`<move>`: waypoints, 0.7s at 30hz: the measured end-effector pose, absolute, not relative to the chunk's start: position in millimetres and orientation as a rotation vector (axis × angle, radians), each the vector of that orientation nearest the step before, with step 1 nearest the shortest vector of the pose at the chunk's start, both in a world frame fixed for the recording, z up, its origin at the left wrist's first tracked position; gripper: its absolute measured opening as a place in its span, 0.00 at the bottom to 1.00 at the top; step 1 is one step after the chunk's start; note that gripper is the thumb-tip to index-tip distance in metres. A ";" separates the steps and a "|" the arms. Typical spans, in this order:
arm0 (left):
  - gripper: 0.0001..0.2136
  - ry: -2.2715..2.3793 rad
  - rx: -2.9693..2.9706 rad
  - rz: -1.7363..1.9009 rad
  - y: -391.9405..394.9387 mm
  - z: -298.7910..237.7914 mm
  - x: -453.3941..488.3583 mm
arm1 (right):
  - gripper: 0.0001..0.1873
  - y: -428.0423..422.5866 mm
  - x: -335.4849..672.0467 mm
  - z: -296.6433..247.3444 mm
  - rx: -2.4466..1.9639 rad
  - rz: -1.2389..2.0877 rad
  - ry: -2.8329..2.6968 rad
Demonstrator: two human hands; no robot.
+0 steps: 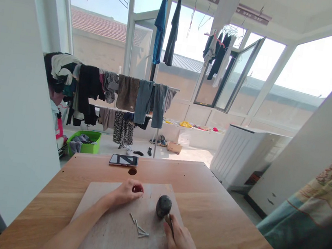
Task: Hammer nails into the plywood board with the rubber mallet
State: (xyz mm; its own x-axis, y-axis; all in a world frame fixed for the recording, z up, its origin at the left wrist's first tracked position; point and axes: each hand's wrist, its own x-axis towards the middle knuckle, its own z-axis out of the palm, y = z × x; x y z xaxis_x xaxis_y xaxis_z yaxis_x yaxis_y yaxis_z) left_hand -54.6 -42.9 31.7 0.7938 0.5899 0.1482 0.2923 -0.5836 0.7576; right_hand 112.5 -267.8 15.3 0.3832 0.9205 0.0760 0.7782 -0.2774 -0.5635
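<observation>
My right hand (181,246) grips the handle of a hammer (163,206), whose dark round head rests on a pale board (103,198) lying on the wooden table (220,223). My left hand (127,191) lies on the board to the left of the hammer head, fingers curled in a pinch around something small and reddish that I cannot make out. Several loose nails (139,228) lie on the board between my two hands.
A phone (124,160) lies near the table's far edge, beside a round hole (132,171). Beyond stand a drying rack full of clothes (127,94), a green basket (85,142) and a white washing machine (245,154). A patterned curtain (320,212) hangs at right.
</observation>
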 end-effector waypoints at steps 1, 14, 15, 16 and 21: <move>0.08 0.644 2.214 0.504 -43.7 32.4 -54.4 | 0.22 -267.9 112.9 14.5 -2.119 0.342 -1.449; 0.07 0.540 2.228 0.524 -46.5 30.8 -56.1 | 0.21 -268.8 107.4 26.7 -2.109 0.459 -1.466; 0.07 0.546 2.233 0.528 -46.6 29.6 -55.9 | 0.21 -268.5 107.9 25.8 -2.113 0.453 -1.467; 0.08 0.563 2.234 0.534 -46.7 28.5 -55.7 | 0.22 -268.0 108.7 25.1 -2.118 0.451 -1.471; 0.13 0.578 2.192 0.552 -45.2 23.9 -55.8 | 0.18 -262.9 112.9 29.2 -2.092 0.436 -1.461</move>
